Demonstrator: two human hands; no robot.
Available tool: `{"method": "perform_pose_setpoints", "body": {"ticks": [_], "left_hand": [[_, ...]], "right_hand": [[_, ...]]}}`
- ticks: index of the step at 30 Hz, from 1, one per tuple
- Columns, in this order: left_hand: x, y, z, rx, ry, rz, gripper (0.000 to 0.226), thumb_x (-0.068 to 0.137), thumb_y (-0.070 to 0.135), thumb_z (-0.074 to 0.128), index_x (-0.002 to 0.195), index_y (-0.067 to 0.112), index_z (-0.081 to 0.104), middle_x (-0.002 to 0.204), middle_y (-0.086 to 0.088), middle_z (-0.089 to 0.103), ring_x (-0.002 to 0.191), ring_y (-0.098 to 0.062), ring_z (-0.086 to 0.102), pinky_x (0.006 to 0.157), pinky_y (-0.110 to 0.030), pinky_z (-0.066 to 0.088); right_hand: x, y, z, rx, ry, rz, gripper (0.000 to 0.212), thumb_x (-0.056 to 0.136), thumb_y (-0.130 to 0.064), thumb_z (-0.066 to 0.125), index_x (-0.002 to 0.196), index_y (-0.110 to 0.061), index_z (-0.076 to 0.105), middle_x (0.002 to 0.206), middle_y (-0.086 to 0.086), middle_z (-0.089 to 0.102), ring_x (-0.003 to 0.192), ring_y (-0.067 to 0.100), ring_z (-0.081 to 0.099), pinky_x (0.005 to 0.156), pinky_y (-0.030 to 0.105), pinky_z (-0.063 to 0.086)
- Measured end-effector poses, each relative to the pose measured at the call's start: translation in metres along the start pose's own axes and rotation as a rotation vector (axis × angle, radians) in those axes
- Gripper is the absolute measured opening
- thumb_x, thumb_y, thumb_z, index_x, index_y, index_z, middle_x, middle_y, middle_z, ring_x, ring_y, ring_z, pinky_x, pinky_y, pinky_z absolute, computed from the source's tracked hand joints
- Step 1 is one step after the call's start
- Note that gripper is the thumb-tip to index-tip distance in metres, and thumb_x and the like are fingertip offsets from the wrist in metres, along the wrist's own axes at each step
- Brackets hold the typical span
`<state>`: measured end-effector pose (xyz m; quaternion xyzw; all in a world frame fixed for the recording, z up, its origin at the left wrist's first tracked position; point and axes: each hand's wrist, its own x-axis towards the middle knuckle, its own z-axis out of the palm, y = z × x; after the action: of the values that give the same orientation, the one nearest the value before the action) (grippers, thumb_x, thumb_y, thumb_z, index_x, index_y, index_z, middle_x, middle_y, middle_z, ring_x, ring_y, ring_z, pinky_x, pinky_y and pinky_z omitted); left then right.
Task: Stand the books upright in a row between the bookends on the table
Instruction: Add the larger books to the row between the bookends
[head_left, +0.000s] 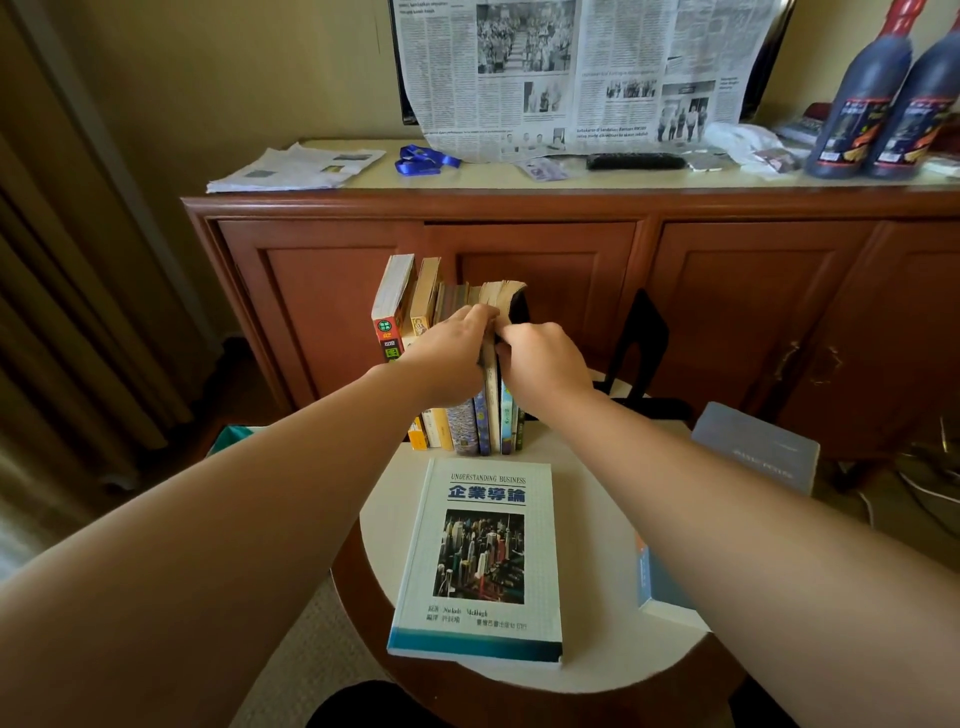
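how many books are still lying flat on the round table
3: the white Understanding Business textbook at centre front, a grey-blue hardcover at the right edge, and a blue book partly hidden under the right forearm. More may be hidden.

Behind, a wooden cabinet (571, 291) with panelled doors; on its top, a spread newspaper (582, 73), a folded paper (296, 169), a blue ribbon (423, 160), a black remote (636, 161), two dark bottles (883, 98) at the right; brown curtain (67, 270) at left.
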<state>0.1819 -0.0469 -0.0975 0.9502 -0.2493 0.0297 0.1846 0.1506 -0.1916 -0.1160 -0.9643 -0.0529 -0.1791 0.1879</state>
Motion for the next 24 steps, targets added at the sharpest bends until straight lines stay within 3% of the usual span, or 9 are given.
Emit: {"method": "perform_pose_setpoints", "body": {"ticks": [2,4,7,10,13,17,18,21,24], "left_hand": [[-0.003,0.002,0.000,0.035,-0.029,0.013,0.083,0.091,-0.003,0.057,0.164,0.017,0.023,0.162,-0.007,0.037,0.145,-0.030,0.042,0.112,-0.039,0.042],[-0.007,0.005,0.003,0.188,-0.059,0.061,0.091,0.090,-0.003,0.054,0.167,0.012,0.008,0.171,-0.010,0.023,0.158,-0.028,0.022,0.128,-0.042,0.019],[-0.020,0.002,0.017,0.487,-0.020,0.156,0.095,0.090,0.000,0.042,0.164,0.008,-0.016,0.175,-0.009,-0.014,0.160,-0.026,-0.017,0.129,-0.052,-0.008],[-0.052,-0.010,0.044,0.461,0.065,0.149,0.094,0.091,0.003,0.037,0.164,0.014,-0.021,0.171,-0.004,-0.027,0.157,-0.023,-0.028,0.129,-0.051,-0.010],[-0.101,-0.019,0.074,0.040,0.144,-0.072,0.087,0.099,0.009,0.049,0.168,0.023,-0.002,0.176,0.002,-0.004,0.162,-0.018,-0.003,0.132,-0.044,0.004],[-0.152,-0.026,0.112,-0.303,-0.011,-0.560,0.079,0.102,0.048,0.056,0.165,0.026,0.013,0.153,-0.009,0.049,0.129,-0.027,0.057,0.102,-0.045,0.054],[-0.154,-0.023,0.118,-0.342,-0.081,-0.620,0.078,0.100,0.056,0.055,0.162,0.027,0.018,0.147,-0.008,0.052,0.121,-0.026,0.061,0.095,-0.045,0.057],[-0.150,-0.011,0.124,-0.456,-0.120,-0.625,0.078,0.099,0.053,0.063,0.160,0.025,0.025,0.149,-0.007,0.052,0.134,-0.028,0.051,0.109,-0.049,0.048],[-0.143,0.000,0.111,-0.733,-0.074,-0.711,0.102,0.096,0.044,0.073,0.167,0.023,0.003,0.148,-0.010,0.055,0.125,-0.030,0.062,0.101,-0.049,0.055]], "right_hand": [[-0.006,-0.001,-0.001,-0.043,-0.019,0.006,0.027,0.107,-0.021,0.044,0.122,-0.020,0.066,0.070,-0.003,0.045,0.064,0.026,0.047,0.048,0.032,0.025],[-0.014,-0.002,-0.005,-0.080,-0.060,0.027,0.038,0.111,-0.029,0.037,0.144,-0.022,0.054,0.079,0.001,0.048,0.069,0.028,0.047,0.056,0.034,0.033],[-0.028,-0.001,-0.010,0.014,-0.215,0.034,0.061,0.111,-0.030,0.041,0.166,-0.026,0.014,0.100,0.010,0.055,0.077,0.024,0.051,0.062,0.034,0.039],[-0.058,0.006,0.003,0.204,-0.231,0.056,0.093,0.106,-0.028,0.057,0.165,-0.028,-0.016,0.133,0.012,0.060,0.096,0.024,0.065,0.071,0.032,0.048],[-0.098,0.016,0.030,0.279,-0.062,0.252,0.089,0.099,-0.027,0.068,0.166,-0.025,0.010,0.160,0.005,0.043,0.133,0.025,0.054,0.101,0.038,0.051],[-0.140,0.031,0.075,0.219,-0.209,0.612,0.074,0.091,-0.034,0.077,0.150,-0.019,0.035,0.137,0.008,0.057,0.113,0.024,0.062,0.088,0.038,0.061],[-0.145,0.033,0.080,0.267,-0.249,0.633,0.067,0.091,-0.034,0.078,0.144,-0.019,0.040,0.133,0.006,0.061,0.110,0.023,0.064,0.087,0.037,0.060],[-0.155,0.029,0.081,0.429,-0.296,0.600,0.064,0.086,-0.040,0.082,0.137,-0.024,0.046,0.128,-0.003,0.066,0.110,0.018,0.065,0.086,0.030,0.054],[-0.162,0.022,0.073,0.549,-0.301,0.588,0.100,0.060,-0.070,0.088,0.141,-0.031,0.044,0.127,-0.008,0.064,0.116,0.016,0.063,0.094,0.035,0.055]]}}
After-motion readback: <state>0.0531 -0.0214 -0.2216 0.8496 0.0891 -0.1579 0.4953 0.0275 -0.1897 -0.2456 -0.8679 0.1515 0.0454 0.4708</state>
